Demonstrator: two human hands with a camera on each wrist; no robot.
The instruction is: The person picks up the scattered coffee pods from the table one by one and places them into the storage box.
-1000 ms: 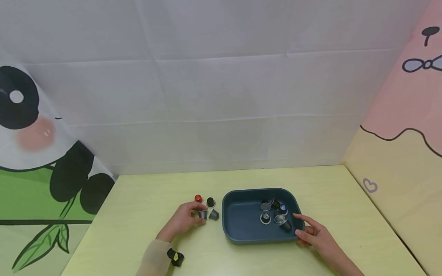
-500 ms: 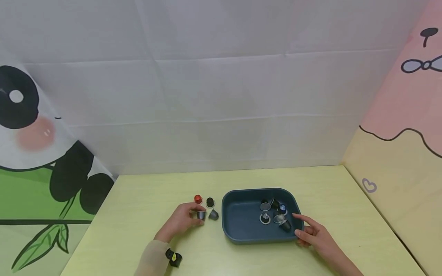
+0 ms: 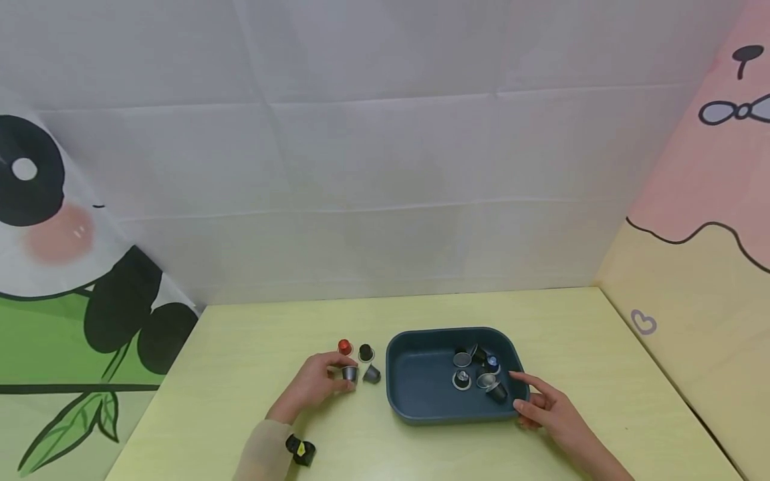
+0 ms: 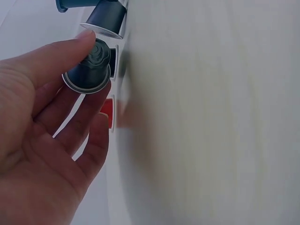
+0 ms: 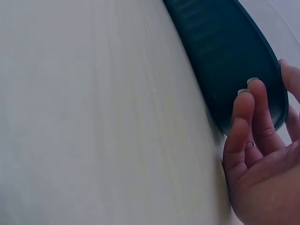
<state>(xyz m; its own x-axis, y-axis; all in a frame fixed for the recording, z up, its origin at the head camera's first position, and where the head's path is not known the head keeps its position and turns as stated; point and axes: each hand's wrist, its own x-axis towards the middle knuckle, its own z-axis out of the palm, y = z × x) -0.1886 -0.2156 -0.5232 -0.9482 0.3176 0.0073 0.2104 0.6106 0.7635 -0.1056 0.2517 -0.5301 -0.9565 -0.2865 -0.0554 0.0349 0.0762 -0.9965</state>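
My left hand (image 3: 315, 384) pinches a grey coffee capsule (image 3: 349, 374) between thumb and fingers. In the left wrist view this capsule (image 4: 89, 75) has its domed end toward the camera and its rim lower down. Near it on the table are a red capsule (image 3: 344, 347), an upright black capsule (image 3: 365, 353) and a dark grey capsule (image 3: 371, 374) lying tilted. My right hand (image 3: 550, 411) grips the right end of a dark blue tray (image 3: 415, 419). From the right wrist, fingertips (image 5: 243, 101) show against the tray's outer side (image 5: 225, 56).
Several dark and silver capsules lie in the tray's right half, among them an upright one (image 3: 461, 380) and one with a blue top (image 3: 492, 364). A pale yellow table (image 3: 252, 334) ends at a white cloth backdrop (image 3: 361, 254). A printed panel (image 3: 680, 321) borders the right side.
My left hand and the grey capsule have shifted very slightly left, beside the other capsules. The right hand and the tray stay in place.
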